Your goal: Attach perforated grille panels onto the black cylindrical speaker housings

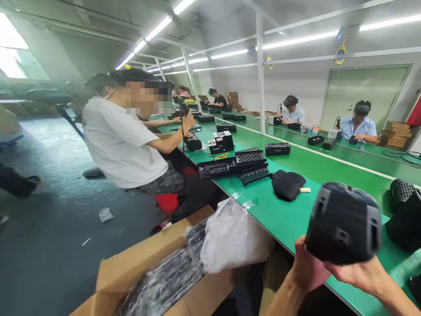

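In the head view, a bulky black plastic housing with rounded edges and recessed slots on its end face is held up over the front of the bench. My left hand grips it at its lower left. From below, my right hand supports the bottom right edge; some fingers of both hands are hidden by the housing. Left of it on the green mat lies a black cloth-like bundle with a small pale tag. Beyond that are several black slotted panels.
An open cardboard box with plastic-wrapped dark parts and a white plastic bag stands left of the bench. A co-worker in a white shirt sits beyond. Black perforated cylinders stand at right. Several people work across the green bench.
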`<action>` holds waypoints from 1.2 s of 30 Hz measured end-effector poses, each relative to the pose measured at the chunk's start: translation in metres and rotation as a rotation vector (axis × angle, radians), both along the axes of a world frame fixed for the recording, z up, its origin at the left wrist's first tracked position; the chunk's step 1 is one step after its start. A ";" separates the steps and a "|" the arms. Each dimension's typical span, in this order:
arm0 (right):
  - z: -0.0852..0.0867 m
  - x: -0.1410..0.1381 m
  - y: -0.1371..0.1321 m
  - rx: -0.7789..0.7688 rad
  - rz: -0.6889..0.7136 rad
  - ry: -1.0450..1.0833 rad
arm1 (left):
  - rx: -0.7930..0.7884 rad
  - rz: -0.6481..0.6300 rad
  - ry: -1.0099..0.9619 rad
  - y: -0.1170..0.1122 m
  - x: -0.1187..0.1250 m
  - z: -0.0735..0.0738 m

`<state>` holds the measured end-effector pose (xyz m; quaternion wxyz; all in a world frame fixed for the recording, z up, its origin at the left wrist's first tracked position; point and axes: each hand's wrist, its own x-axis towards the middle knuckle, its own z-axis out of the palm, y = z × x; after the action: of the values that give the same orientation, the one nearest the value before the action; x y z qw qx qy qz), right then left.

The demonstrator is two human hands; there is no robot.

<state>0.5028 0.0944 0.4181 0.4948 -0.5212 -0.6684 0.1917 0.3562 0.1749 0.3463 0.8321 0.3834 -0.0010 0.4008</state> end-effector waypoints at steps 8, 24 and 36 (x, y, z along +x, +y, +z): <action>0.014 0.036 -0.001 0.106 -0.122 -0.944 | 0.587 0.413 0.590 0.036 -0.080 0.035; -0.009 0.067 -0.034 -0.144 -0.041 -0.214 | 0.687 0.521 0.547 0.028 -0.093 0.016; -0.032 0.060 -0.014 -0.622 -0.146 0.451 | 0.223 0.219 0.720 0.040 -0.079 0.017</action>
<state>0.5629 0.0809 0.3862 0.4600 -0.6371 -0.4140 0.4595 0.2771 0.2147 0.3628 0.6846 0.5854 0.2885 0.3245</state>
